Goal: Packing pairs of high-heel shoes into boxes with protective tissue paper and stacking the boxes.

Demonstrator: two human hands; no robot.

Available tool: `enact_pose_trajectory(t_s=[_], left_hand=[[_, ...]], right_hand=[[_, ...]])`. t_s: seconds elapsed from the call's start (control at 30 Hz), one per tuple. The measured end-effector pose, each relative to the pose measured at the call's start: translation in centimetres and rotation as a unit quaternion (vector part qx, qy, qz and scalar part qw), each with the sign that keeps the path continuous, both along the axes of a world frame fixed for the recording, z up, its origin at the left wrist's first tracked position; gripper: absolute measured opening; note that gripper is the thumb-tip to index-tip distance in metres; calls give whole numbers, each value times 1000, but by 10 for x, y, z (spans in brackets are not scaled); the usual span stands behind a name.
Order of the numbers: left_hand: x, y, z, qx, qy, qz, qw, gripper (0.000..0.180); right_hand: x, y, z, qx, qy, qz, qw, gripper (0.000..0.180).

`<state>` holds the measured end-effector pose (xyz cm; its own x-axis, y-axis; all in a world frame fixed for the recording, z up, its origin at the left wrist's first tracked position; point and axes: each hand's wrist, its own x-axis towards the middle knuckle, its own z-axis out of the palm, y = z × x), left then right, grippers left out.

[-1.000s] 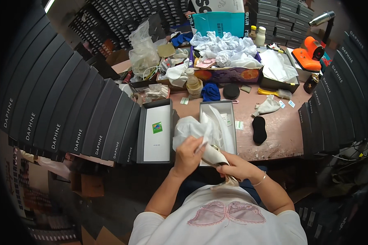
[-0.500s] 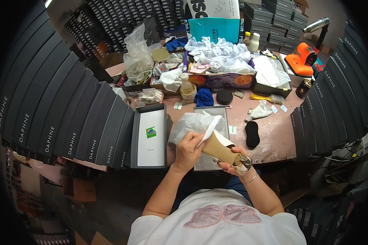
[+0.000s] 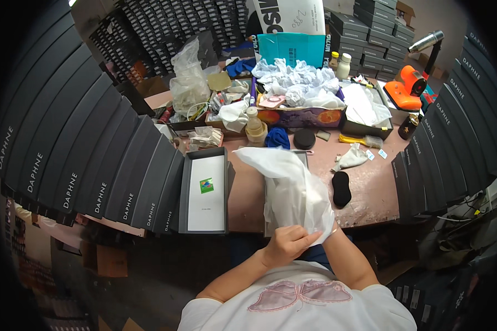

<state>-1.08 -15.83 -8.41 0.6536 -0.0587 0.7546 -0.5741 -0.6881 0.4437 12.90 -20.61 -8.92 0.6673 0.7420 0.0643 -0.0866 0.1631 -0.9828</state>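
Pinching the near edge of the white paper with the left hand; unable to judge grip of the right hand, hidden beneath near right corner. Note paper ahead of both, over the box, stretching lengthwise away leftward.

The paper at my left grip is translucent white; my white shirt bears a pinkish-mauve butterfly. The tabletop is dusty pink. On the left, the stacked boxes are dark grey with pale lettering; the open box shows white inside. Far off, a carton is teal; to the right, a pad is black, a device orange.
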Motion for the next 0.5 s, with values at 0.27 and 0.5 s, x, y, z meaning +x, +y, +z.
enact_pose_trajectory(t_s=[0.27,0.5], left_hand=[[-32,-24,-24,-66,134,-16,989,57],[-31,38,-23,-742,178,41,645,100]], right_hand=[[1,-10,-4,-74,-212,-61,973,46],[-74,-2,-26,-123,-381,85,912,53]])
